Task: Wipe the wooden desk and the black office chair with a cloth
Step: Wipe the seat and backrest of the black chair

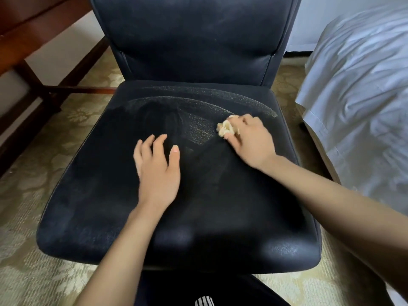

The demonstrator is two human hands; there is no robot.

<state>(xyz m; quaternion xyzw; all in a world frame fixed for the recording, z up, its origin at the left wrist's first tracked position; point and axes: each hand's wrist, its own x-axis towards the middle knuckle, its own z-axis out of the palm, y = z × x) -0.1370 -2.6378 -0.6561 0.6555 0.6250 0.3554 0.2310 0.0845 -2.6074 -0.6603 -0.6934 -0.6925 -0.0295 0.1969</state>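
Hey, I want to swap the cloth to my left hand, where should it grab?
Pinch the crumpled end of the cloth that sticks out past the right hand, coming from the left over the seat. That end is the only part showing; the right hand covers the rest, and the left hand lies open on that side.

Over on the right sits the bed (362, 89), and its rumpled white sheet (344, 133) hangs down the near side. Spreading left from the bed, a pale beige carpet (31, 250) with a floral pattern covers the floor. Behind the bed stands a light wall (309, 23), with a dark baseboard (297, 53) along its bottom.
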